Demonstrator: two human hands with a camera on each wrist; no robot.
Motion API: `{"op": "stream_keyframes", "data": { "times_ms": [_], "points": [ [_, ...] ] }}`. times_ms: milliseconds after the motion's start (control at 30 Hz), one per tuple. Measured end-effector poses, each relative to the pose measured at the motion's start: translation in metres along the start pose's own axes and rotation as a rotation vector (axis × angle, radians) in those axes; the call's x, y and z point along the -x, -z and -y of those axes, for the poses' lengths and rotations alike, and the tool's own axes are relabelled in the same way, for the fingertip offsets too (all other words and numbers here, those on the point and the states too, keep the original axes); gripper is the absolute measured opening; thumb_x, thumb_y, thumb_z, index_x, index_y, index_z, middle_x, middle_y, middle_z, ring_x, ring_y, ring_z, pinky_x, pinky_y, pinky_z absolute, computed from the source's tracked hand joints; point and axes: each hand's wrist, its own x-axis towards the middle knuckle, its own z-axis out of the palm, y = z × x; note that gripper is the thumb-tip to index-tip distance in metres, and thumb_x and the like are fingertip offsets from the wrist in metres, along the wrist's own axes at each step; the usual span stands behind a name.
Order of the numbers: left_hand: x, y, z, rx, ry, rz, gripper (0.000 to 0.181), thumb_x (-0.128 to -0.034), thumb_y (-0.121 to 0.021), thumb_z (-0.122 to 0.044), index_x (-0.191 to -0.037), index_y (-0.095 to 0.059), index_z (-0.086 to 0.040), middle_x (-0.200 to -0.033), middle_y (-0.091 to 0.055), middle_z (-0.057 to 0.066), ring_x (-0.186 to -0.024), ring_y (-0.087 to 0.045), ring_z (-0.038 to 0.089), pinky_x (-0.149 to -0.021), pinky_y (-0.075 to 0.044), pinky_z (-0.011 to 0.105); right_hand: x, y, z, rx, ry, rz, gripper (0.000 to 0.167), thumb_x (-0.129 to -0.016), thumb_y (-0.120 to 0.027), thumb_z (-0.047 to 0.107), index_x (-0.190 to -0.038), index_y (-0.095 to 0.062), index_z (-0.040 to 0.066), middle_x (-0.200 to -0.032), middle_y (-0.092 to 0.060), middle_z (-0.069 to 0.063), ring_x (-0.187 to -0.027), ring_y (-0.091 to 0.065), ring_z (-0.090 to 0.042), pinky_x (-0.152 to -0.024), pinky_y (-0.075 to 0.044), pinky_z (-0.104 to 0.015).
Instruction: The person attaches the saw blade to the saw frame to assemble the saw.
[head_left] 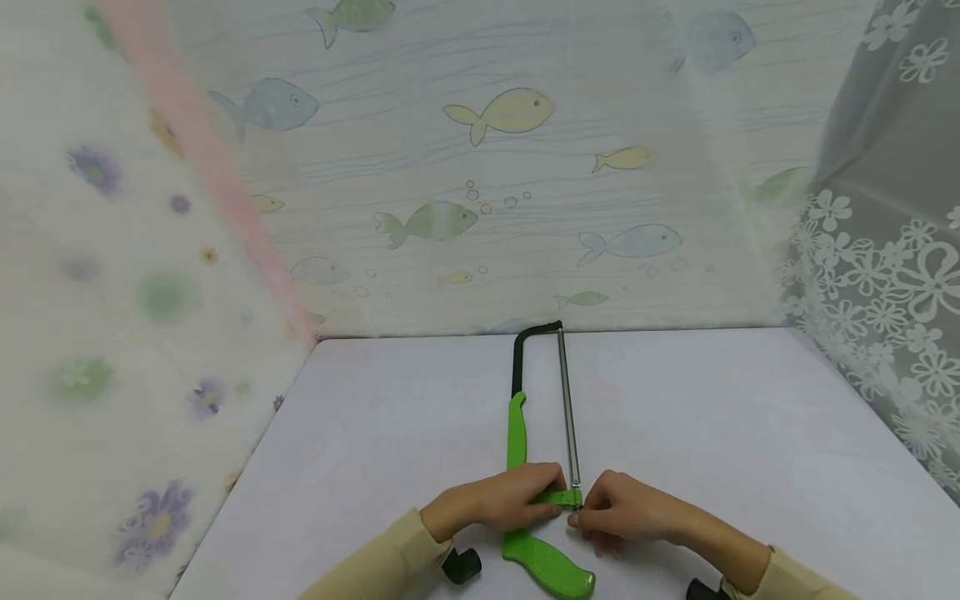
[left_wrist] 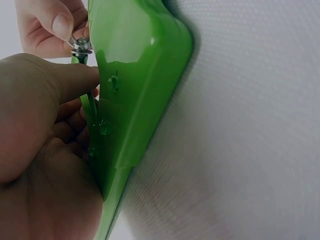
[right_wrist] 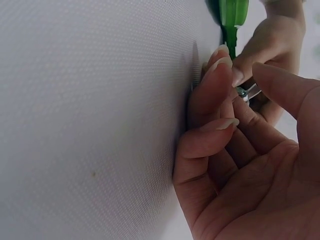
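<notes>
A hacksaw with a green handle [head_left: 551, 568] and black front frame [head_left: 517, 367] lies on the white table, its blade [head_left: 568, 408] along the right side. My left hand [head_left: 517, 497] grips the green frame, thumb and fingers around the arm at the blade's near end. At that end my right hand [head_left: 633, 508] has its thumb and fingers at a small metal wing nut [left_wrist: 81, 44]. In the left wrist view the right thumb touches the nut. The right wrist view shows the curled right fingers [right_wrist: 205, 140], with part of the nut hidden behind them.
The white tabletop [head_left: 405, 408] meets a fish-patterned curtain [head_left: 420, 275] at the back. A flowered curtain [head_left: 142, 375] hangs at the left, a lace one [head_left: 900, 275] at the right. Black wrist devices [head_left: 461, 567] sit by both sleeves.
</notes>
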Motion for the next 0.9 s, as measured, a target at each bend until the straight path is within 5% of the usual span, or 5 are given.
{"op": "stream_keyframes", "data": {
  "times_ms": [900],
  "points": [
    [0.0000,-0.0002,-0.0010,-0.021,0.007,-0.010,0.010,-0.1048,-0.060,-0.017,-0.113,-0.056,-0.013,-0.098,-0.052,-0.012,-0.087,-0.048,0.000,-0.078,-0.043,0.015,0.0065,0.0089,-0.0064,0.002,0.039,0.058,0.025,-0.098,-0.065,0.017,-0.080,-0.072,0.001,-0.059,-0.056,0.004,-0.051,-0.048,-0.005,-0.051,-0.036,-0.019]
  ]
}}
